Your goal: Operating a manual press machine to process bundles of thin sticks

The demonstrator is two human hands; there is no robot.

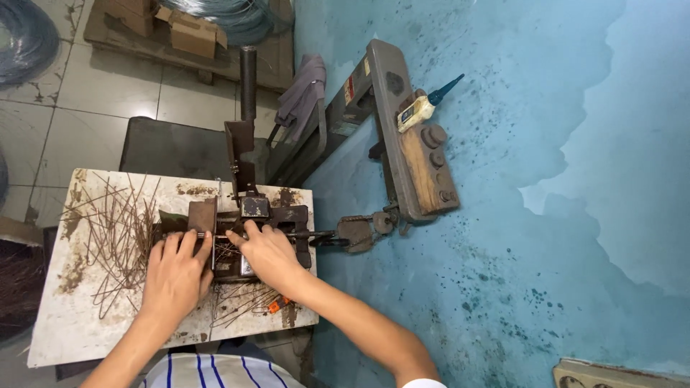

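A small rusty metal bending jig [248,215] with an upright black lever handle [248,82] stands on a stained white work table [54,323]. My left hand [176,273] rests on the jig's left side, its fingers pinching a thin metal rod [192,234] that lies across the jig. Just to the right, my right hand [269,253] presses on the same rod at the jig's middle. A heap of thin rusty wire rods [118,233] lies left of the hands, and more bent wires [241,302] lie below the jig.
A large grey machine arm [402,136] with a small oil bottle [424,106] on it leans against the blue wall [546,215]. A grey cloth [302,90] hangs on it. Cardboard boxes [190,32] and coiled wire [25,36] sit on the tiled floor behind.
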